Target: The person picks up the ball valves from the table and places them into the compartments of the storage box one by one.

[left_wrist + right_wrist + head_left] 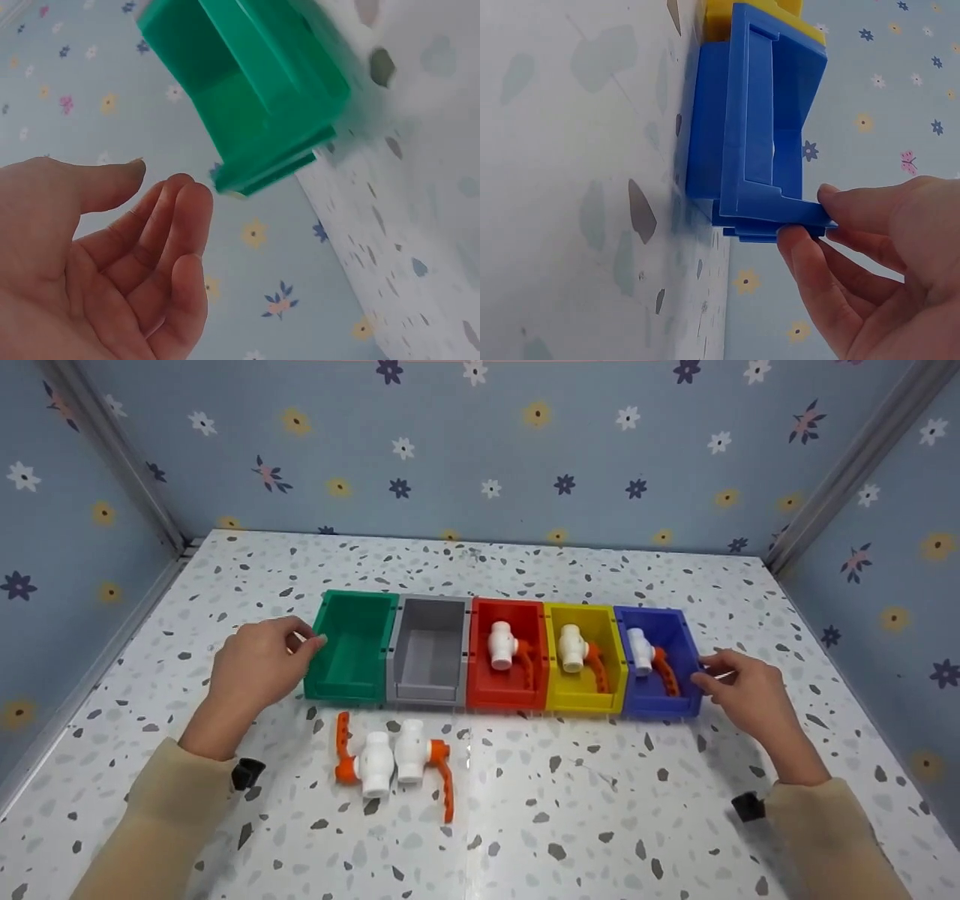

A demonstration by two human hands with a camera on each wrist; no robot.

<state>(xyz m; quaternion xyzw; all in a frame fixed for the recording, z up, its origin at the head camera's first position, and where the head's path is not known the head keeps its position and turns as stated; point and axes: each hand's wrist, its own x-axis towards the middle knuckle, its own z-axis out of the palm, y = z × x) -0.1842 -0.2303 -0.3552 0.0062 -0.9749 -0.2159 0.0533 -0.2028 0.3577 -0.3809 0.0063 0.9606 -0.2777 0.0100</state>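
Note:
A row of joined plastic bins runs across the table: green (351, 649), grey (430, 656), red (507, 700), yellow (583, 703) and blue (661, 707). White ball valves with orange handles lie in the red, yellow and blue bins, one in each. Two more, a left valve (376, 765) and a right valve (410, 751), lie side by side before the row. At the green bin's outer side is my left hand (259, 664), fingers loosely bent and thumb apart, holding nothing. My right hand (746, 690) pinches the blue bin's side rim (802, 210) between thumb and fingers.
The speckled white table (555, 817) is bounded by flowered blue panels (480, 450) at the back and both sides. Metal posts stand in the two back corners. A dark strap piece (247, 773) shows at the left cuff, another (748, 807) at the right.

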